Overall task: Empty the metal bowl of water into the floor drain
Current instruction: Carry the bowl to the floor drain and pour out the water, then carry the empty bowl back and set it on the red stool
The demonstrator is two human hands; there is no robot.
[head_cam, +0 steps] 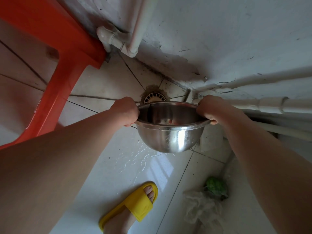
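Observation:
A shiny metal bowl (170, 137) hangs above the tiled floor, held by its rim on both sides. My left hand (125, 111) grips the left rim and my right hand (211, 109) grips the right rim. The bowl tilts slightly away from me, and its inside looks dark and reflective; I cannot tell how much water it holds. The round floor drain (154, 97), with a white slotted cover, lies just beyond the bowl's far rim, in the corner by the wall. A thin film of water (135, 157) glistens on the tiles under the bowl.
An orange plastic stool (55, 65) stands at the left. White pipes (121, 39) run along the cracked wall, and another pipe (270, 103) crosses at the right. My foot in a yellow slipper (133, 205) is below. A green object (217, 185) and mesh netting (200, 206) lie at lower right.

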